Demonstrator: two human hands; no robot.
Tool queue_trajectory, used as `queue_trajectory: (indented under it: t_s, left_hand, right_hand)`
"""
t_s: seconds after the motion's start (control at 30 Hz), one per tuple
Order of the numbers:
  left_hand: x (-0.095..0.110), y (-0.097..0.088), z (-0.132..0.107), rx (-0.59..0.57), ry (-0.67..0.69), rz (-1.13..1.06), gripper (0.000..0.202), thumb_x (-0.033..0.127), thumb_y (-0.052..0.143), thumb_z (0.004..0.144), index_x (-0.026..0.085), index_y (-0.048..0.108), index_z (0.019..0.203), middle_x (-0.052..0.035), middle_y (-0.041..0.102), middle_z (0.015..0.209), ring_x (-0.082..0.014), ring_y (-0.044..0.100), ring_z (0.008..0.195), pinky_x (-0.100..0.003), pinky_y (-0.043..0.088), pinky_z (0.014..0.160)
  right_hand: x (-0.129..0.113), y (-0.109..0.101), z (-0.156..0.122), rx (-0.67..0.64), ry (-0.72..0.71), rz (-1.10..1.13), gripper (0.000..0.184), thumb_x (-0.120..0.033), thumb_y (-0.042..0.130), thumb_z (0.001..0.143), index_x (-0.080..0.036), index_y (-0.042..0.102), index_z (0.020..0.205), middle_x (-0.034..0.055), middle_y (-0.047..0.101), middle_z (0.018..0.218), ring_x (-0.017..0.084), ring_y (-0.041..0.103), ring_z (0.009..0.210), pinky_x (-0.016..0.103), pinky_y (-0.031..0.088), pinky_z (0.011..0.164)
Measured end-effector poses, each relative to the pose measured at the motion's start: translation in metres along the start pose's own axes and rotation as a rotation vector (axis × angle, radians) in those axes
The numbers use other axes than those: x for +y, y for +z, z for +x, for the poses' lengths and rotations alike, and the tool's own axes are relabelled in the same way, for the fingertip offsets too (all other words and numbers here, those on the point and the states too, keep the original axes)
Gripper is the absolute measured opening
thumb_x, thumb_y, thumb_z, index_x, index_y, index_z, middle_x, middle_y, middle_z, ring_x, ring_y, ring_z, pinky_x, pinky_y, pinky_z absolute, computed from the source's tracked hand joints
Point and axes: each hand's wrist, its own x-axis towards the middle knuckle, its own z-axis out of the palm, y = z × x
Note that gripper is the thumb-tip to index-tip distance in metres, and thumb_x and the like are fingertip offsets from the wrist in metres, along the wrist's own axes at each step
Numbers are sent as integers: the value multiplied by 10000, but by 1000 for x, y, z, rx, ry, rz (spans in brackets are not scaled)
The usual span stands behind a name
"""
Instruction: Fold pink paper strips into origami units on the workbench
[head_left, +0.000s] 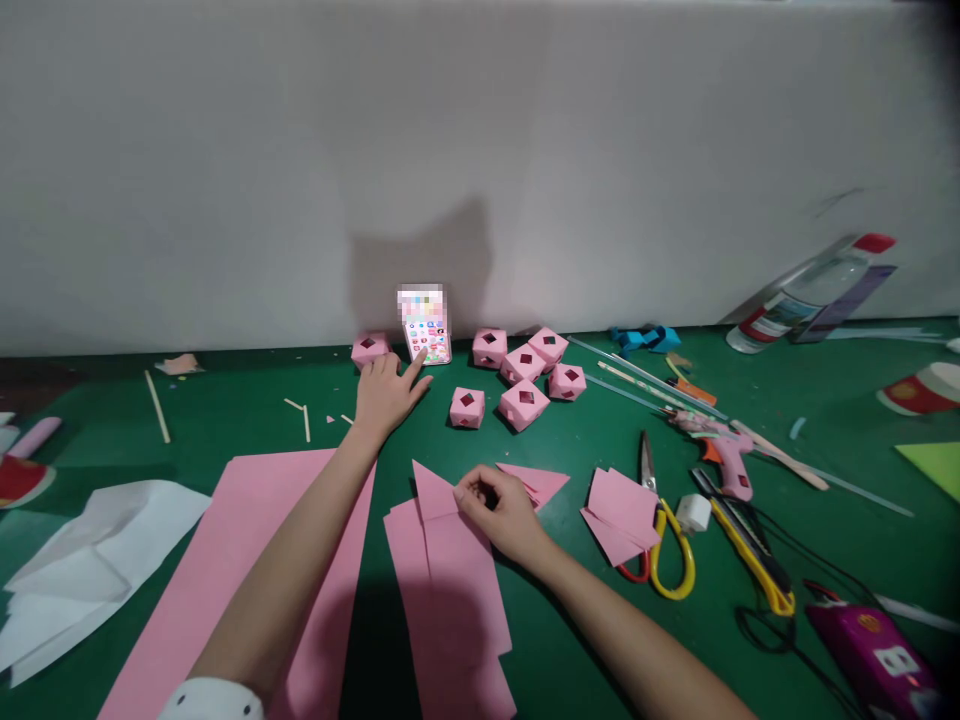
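My left hand (384, 395) reaches to the far side of the table, fingers spread, with a fingertip at the lit screen of a phone (426, 340). The phone leans upright against the wall. Beside that hand is a pink folded-paper cube (370, 349) with a diamond-shaped hole. My right hand (501, 512) pinches the edge of a pink paper piece (433, 493) with a pointed corner, above several pink paper strips (459, 590). Just past its knuckles lie pink paper triangles (551, 486). Several more pink cubes (523, 402) stand right of the phone.
On the right are pink square pieces (621, 510), scissors (675, 565), a white charger (693, 513), a glue gun (724, 450), a yellow cutter (757, 560) and a leaning bottle (795, 300). On the left are a large pink sheet (225, 540) and crumpled white paper (105, 550).
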Motion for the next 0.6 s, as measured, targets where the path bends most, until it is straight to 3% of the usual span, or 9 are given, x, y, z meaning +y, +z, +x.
queue_trajectory:
  t_s: [0.17, 0.27, 0.33, 0.47, 0.5, 0.6]
  left_hand:
    - [0, -5, -8, 25, -15, -29, 540, 508, 252, 953, 295, 418, 1420, -147, 551, 1004, -301, 487, 938, -395, 336, 787]
    - [0, -13, -24, 66, -89, -193, 533, 488, 256, 960, 240, 542, 1335, -149, 583, 993, -289, 507, 947, -392, 354, 800]
    - [5, -20, -42, 60, -146, -463, 561, 506, 244, 960, 198, 638, 1215, -126, 611, 934, -256, 532, 914, -369, 383, 803]
    - [28, -39, -86, -107, -277, -1183, 720, 509, 79, 961, 152, 704, 958, -82, 631, 792, -174, 549, 702, -295, 425, 659]
    - [35, -43, -96, -140, -287, -1272, 688, 523, 120, 957, 156, 700, 913, -73, 629, 793, -163, 538, 676, -289, 423, 650]
    - [56, -50, -121, -148, -362, -1327, 378, 505, 519, 854, 170, 640, 728, -16, 584, 695, -147, 512, 652, -265, 405, 636]
  right_hand:
    - [-2, -1, 0, 2, 2, 7, 127, -266, 568, 834, -186, 602, 741, -21, 555, 644, 118, 495, 616, 227, 386, 580]
    - [0, -1, -1, 2, -15, 5, 132, -279, 564, 840, -187, 603, 754, -20, 558, 651, 118, 492, 616, 229, 383, 580]
    - [2, -1, 0, 5, -21, 9, 144, -293, 562, 843, -186, 601, 754, -19, 552, 650, 119, 489, 614, 230, 378, 576]
    - [6, 0, 1, 41, -18, 48, 174, -326, 554, 845, -181, 589, 755, -20, 536, 653, 118, 474, 606, 229, 372, 564]
    - [7, 0, 1, 49, -20, 57, 178, -329, 551, 846, -179, 587, 757, -19, 535, 659, 117, 471, 607, 229, 371, 563]
    - [7, 1, 0, 50, -35, 57, 170, -320, 545, 847, -177, 587, 764, -17, 539, 670, 118, 474, 616, 231, 374, 572]
